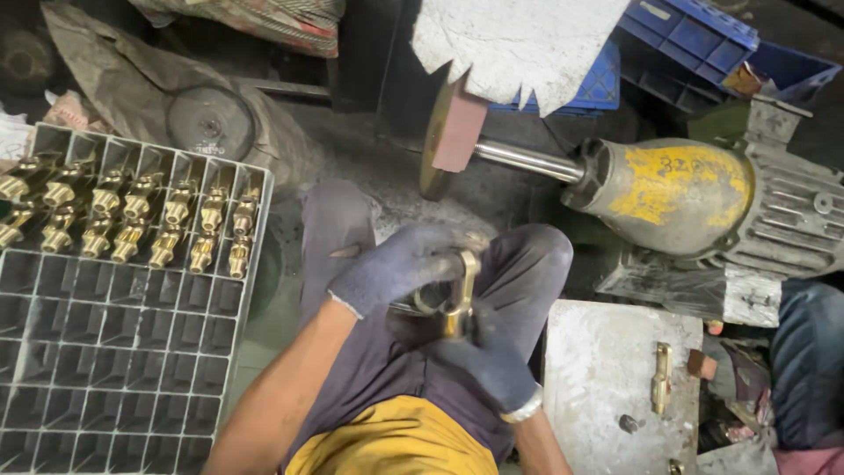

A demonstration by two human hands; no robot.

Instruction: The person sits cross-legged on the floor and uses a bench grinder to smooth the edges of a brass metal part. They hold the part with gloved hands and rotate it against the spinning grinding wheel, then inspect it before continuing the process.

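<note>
Both my hands wear grey-blue gloves and hold one brass fitting (462,290) above my lap. My left hand (396,266) grips its upper part from the left. My right hand (488,356) holds its lower end from below. A buffing wheel (437,141) on a steel shaft (527,160) spins or stands just ahead of my hands, driven by a grey motor with a yellow patch (686,189). Another brass piece (661,376) lies on a grey block (607,352) to my right.
A grey compartment tray (114,352) at my left holds two rows of polished brass fittings (132,220) in its top cells. Blue plastic crates (694,40) stand behind the motor. A dusty sack (114,79) and a dark disc (209,123) lie at the back left.
</note>
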